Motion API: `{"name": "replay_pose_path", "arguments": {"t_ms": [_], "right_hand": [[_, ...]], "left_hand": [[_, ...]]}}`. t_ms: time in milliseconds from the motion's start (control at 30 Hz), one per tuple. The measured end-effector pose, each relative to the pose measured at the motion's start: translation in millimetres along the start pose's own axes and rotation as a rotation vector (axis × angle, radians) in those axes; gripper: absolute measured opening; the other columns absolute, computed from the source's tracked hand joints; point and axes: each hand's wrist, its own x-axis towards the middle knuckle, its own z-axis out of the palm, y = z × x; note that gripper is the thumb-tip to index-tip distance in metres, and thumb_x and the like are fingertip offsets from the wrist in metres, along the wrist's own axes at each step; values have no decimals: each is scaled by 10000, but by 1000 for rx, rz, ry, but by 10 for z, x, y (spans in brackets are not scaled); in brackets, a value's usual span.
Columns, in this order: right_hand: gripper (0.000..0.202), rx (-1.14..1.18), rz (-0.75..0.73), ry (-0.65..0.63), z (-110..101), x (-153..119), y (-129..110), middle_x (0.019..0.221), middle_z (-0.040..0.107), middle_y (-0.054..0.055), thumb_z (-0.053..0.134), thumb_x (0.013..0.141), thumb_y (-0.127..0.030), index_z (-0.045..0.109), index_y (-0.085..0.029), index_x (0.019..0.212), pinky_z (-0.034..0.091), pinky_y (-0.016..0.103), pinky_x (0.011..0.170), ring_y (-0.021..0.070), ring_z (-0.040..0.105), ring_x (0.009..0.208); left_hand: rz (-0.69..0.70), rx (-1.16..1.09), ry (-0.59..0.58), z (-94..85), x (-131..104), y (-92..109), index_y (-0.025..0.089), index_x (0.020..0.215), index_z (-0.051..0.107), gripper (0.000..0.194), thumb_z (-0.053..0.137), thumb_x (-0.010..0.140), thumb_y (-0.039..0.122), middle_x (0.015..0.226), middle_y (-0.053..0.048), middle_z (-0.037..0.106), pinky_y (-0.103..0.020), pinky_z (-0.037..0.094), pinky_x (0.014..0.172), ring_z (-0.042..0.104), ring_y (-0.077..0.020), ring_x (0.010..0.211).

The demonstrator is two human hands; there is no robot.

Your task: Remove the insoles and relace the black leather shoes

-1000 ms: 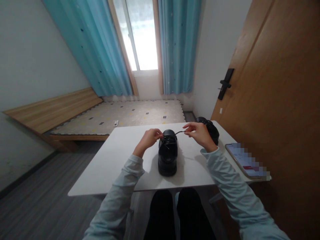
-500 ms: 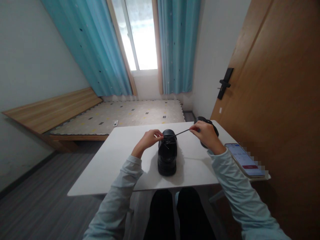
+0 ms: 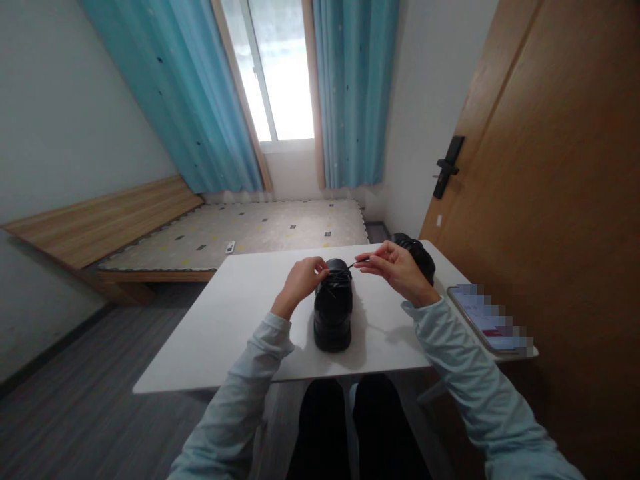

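A black shoe (image 3: pixel 333 313) stands on the white table with its heel toward me. From its laced front a dark shoelace (image 3: pixel 351 265) runs up to the right. The fingertips of my right hand (image 3: pixel 397 269) pinch this lace, a short way right of the shoe. My left hand (image 3: pixel 304 280) is at the shoe's left side, thumb and forefinger closed at the lacing; it appears to grip a piece of lace there, though the fingers partly hide it. Behind my right hand sits a second black shoe (image 3: pixel 417 257), partly covered.
The white table (image 3: pixel 240 320) has a phone (image 3: pixel 483 320) at its right edge. Beyond it is a bed (image 3: pixel 280 230) with a small white remote (image 3: pixel 230 247) on it. A wooden door (image 3: pixel 550 200) stands at the right.
My right hand has moved left, closer to the shoe, and the stretch of lace between it and the shoe is shorter. My left hand stays almost in place.
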Motion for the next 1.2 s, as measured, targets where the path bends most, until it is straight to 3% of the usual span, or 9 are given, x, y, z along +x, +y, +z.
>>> {"name": "replay_pose_path", "arguments": {"t_ms": [133, 367, 633, 867, 1200], "right_hand": [[268, -79, -68, -18, -7, 22, 42, 1076, 702, 81, 767, 695, -311, 592, -189, 857, 521, 395, 906, 209, 668, 996], [116, -639, -289, 122, -86, -9, 159, 868, 736, 55, 675, 784, -286, 727, -203, 846, 533, 345, 766, 195, 680, 797], [177, -999, -440, -17, -119, -41, 312, 782, 684, 45, 560, 846, -133, 717, -196, 793, 488, 272, 658, 156, 632, 711], [264, -1115, -476, -79, -100, -57, 431, 838, 648, 60, 497, 830, -31, 707, -183, 881, 479, 249, 645, 143, 608, 710], [287, -1070, -423, -96, -19, -98, 373, 776, 659, 48, 499, 779, 40, 692, -162, 846, 470, 235, 618, 130, 605, 651]], "left_hand": [[63, 30, 131, -5, -109, 181, 187, 872, 657, 107, 597, 808, 247, 799, -17, 653, -261, 437, 688, 584, -142, 699], [111, 115, -28, -5, -250, 395, 248, 859, 736, 140, 607, 804, 254, 825, -25, 632, -251, 419, 655, 580, -149, 716], [90, 195, -24, 77, -250, 427, 261, 903, 747, 176, 596, 812, 256, 853, -37, 635, -254, 420, 666, 580, -163, 761], [104, 202, 22, 126, -264, 418, 250, 882, 735, 173, 568, 839, 262, 854, -34, 648, -266, 426, 691, 583, -170, 781], [86, 198, 68, 154, -277, 442, 243, 920, 730, 170, 584, 835, 263, 876, -36, 641, -261, 436, 698, 589, -170, 811]]}}
